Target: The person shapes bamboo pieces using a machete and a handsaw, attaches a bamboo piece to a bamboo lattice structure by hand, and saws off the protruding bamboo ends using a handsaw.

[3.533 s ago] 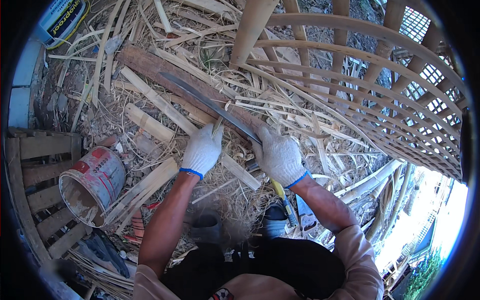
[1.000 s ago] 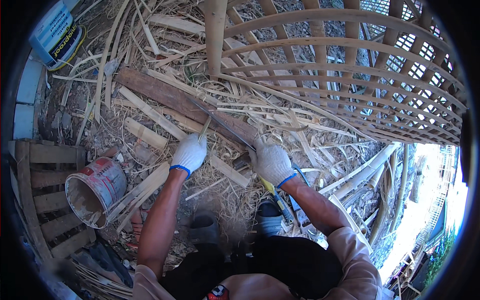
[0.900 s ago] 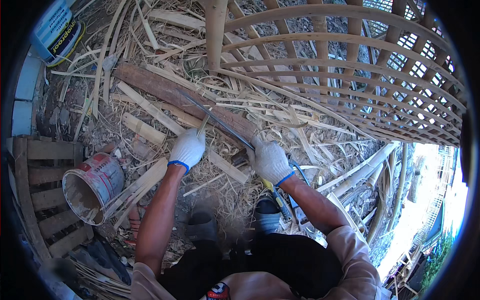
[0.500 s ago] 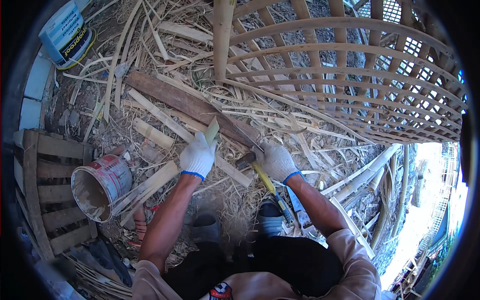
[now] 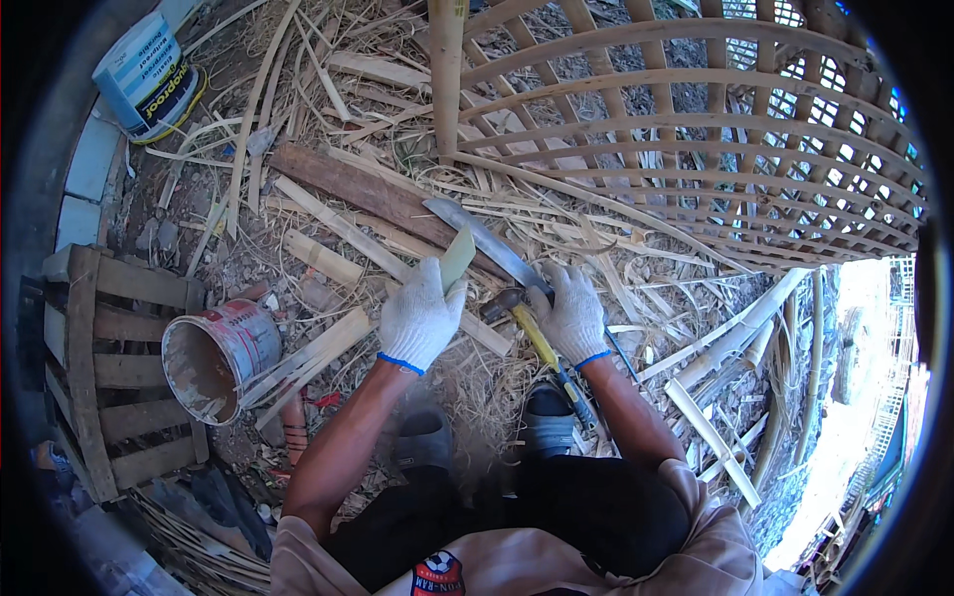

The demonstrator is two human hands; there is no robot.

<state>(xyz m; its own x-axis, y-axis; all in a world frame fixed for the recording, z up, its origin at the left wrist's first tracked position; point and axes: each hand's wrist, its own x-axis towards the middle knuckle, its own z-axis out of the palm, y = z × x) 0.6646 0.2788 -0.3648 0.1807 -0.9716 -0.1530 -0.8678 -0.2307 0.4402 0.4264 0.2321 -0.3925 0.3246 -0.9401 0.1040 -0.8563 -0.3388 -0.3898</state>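
Note:
My left hand (image 5: 419, 316), in a white knit glove with a blue cuff, is closed around a short pale-green bamboo piece (image 5: 458, 254) that sticks up past the fingers. My right hand (image 5: 571, 316), gloved alike, grips a machete (image 5: 487, 241) by its mostly hidden handle. Its curved blade points up and left, flat face showing, just beyond the bamboo piece; whether they touch I cannot tell. Under the blade lies a brown wooden board (image 5: 348, 189). A hammer (image 5: 537, 343) with a yellow and dark handle lies between my hands, its head near the right one.
Bamboo strips (image 5: 338, 223) and shavings cover the ground. A woven bamboo lattice (image 5: 686, 129) fills the upper right beside an upright bamboo post (image 5: 446, 89). At left are a stained bucket (image 5: 263, 338) with strips against it, a wooden crate (image 5: 139, 372) and a blue-white tub (image 5: 139, 70).
The machete blade has turned from nearly edge-on to showing its flat face. My left hand has come a little up and right with the bamboo piece. The whole view has shifted slightly.

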